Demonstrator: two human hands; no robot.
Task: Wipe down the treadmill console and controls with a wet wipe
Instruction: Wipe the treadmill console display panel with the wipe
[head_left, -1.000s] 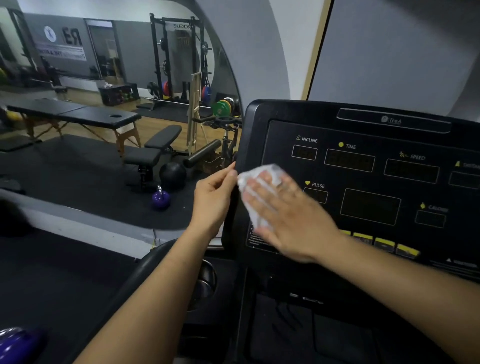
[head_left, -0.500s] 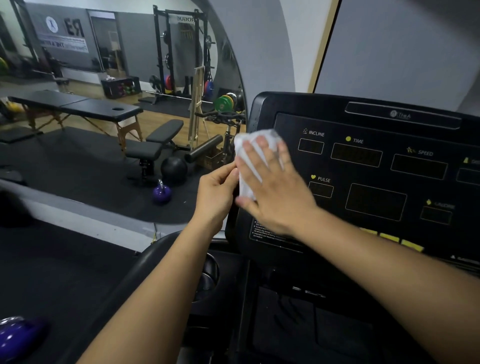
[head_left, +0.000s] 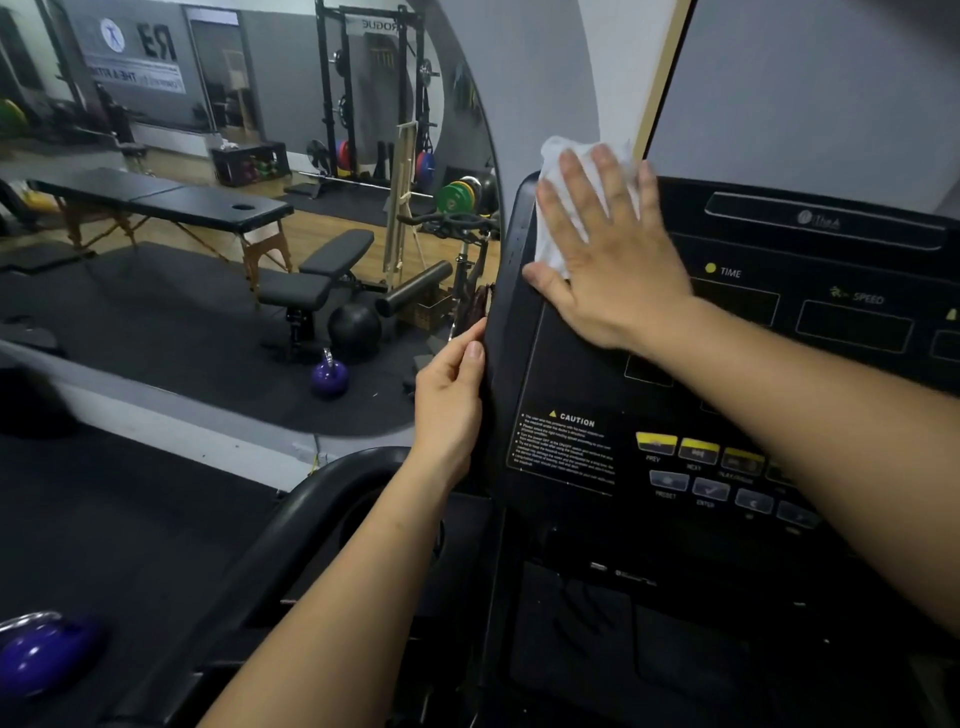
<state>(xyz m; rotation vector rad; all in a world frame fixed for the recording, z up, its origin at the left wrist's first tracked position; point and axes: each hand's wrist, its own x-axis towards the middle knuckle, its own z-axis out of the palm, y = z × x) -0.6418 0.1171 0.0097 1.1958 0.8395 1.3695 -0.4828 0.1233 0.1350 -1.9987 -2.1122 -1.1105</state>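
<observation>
The black treadmill console (head_left: 582, 374) fills the right half of the view, with TIME and SPEED displays and yellow and grey buttons (head_left: 696, 452) lower down. My right hand (head_left: 613, 260) lies flat with spread fingers on a white wet wipe (head_left: 556, 218), pressing it against the console's upper left corner. Part of the wipe sticks out above my fingers. My left hand (head_left: 452, 400) grips the console's left edge, thumb on the front rim, other fingers hidden behind it.
A curved black handrail (head_left: 311, 525) and a cup holder sit below my left arm. A large wall mirror (head_left: 208, 234) at left reflects a massage table, a weight bench, a rack and a purple kettlebell (head_left: 329, 376). Another purple kettlebell (head_left: 36, 649) lies at lower left.
My right hand has slid the wipe upward along the console's left side, from beside the PULSE display to the top left corner. My left hand stays on the left edge.
</observation>
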